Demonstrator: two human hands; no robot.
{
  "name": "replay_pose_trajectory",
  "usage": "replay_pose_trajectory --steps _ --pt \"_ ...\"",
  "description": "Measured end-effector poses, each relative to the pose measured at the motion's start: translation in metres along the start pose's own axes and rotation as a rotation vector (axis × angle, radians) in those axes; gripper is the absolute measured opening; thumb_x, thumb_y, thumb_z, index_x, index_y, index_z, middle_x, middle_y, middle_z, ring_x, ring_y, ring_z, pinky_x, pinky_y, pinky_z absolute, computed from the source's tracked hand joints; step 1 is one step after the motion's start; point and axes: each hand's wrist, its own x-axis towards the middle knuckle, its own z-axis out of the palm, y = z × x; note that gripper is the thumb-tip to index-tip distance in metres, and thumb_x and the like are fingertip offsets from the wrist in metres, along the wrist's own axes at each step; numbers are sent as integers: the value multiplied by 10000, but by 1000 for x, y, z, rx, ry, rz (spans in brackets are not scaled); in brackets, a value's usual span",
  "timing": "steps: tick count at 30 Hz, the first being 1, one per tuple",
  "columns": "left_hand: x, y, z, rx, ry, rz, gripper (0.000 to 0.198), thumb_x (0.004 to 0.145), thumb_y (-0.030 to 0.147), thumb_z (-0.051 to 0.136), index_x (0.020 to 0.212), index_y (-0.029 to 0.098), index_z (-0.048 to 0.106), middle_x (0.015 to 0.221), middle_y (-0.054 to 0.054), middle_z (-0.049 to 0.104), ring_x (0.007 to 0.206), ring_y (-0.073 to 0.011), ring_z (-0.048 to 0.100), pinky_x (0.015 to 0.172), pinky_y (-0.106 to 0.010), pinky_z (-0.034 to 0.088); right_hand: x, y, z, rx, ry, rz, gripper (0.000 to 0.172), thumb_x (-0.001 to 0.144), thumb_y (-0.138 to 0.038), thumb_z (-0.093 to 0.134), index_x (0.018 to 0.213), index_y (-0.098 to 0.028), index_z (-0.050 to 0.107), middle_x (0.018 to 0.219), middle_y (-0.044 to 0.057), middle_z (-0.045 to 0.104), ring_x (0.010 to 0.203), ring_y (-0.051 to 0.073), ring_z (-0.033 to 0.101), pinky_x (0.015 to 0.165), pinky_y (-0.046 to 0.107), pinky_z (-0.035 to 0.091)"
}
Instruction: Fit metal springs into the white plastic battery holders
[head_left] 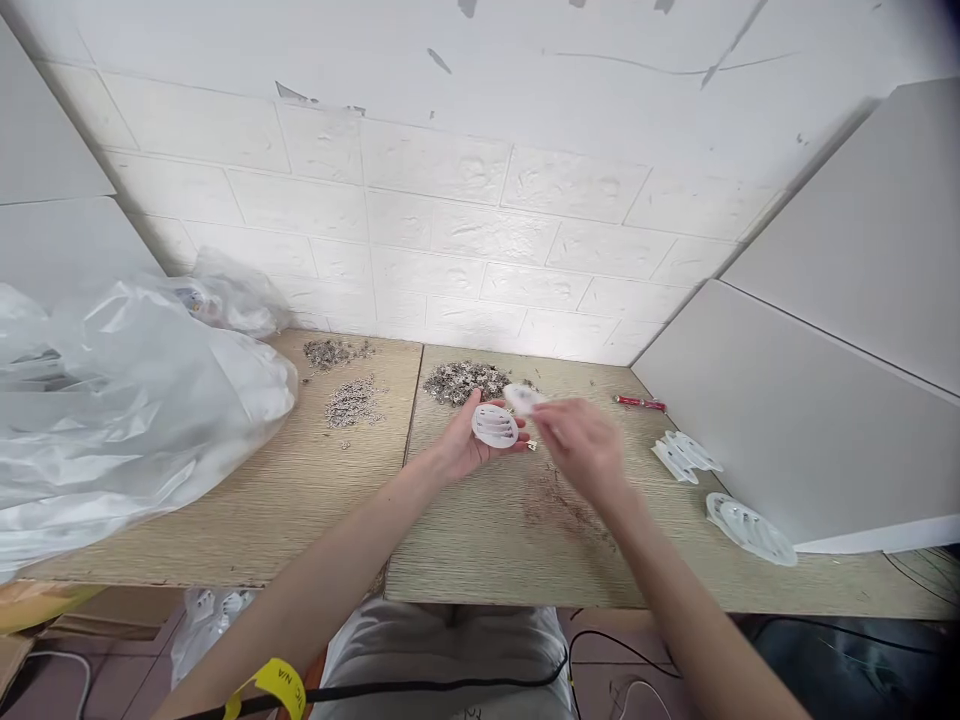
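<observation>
My left hand [466,446] is over the middle of the wooden table [480,540], fingers closed round a white oval slotted plastic part [494,426]. My right hand [581,445] is just to its right, blurred by motion, with a second small white plastic piece [523,398] at its fingertips. Behind both hands lies a pile of small grey metal pieces [466,381]. A tiny metal bit [532,446] sits between the hands.
Two smaller heaps of metal pieces [351,401] lie at the back left. A large clear plastic bag [127,410] covers the table's left. White plastic parts [684,456] and a stack [750,528] rest on the right by a grey panel [810,420]. A red tool [639,402] lies nearby.
</observation>
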Motion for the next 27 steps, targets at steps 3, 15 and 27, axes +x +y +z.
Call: replay_pose_trajectory --steps 3,15,27 --pt "-1 3 1 -96 8 -31 543 936 545 326 1013 95 620 888 -139 694 722 -175 660 624 -264 512 -5 -39 23 109 71 -59 166 881 -122 547 901 -239 663 913 36 741 890 177 672 843 354 542" --pt "-8 10 5 -46 -91 -36 276 858 414 558 987 178 622 882 -76 670 707 -178 652 580 -281 511 -38 -21 -22 58 -8 288 217 893 -309 557 1086 -248 637 1291 85 599 1233 263 526 1019 487 441" --pt "-4 7 1 -145 25 -39 320 861 415 530 1039 156 590 917 -116 686 826 -262 697 744 -442 571 -161 55 -85 -578 -217 934 731 772 -756 373 1253 -244 573 1232 163 597 1186 436 513 953 633 424"
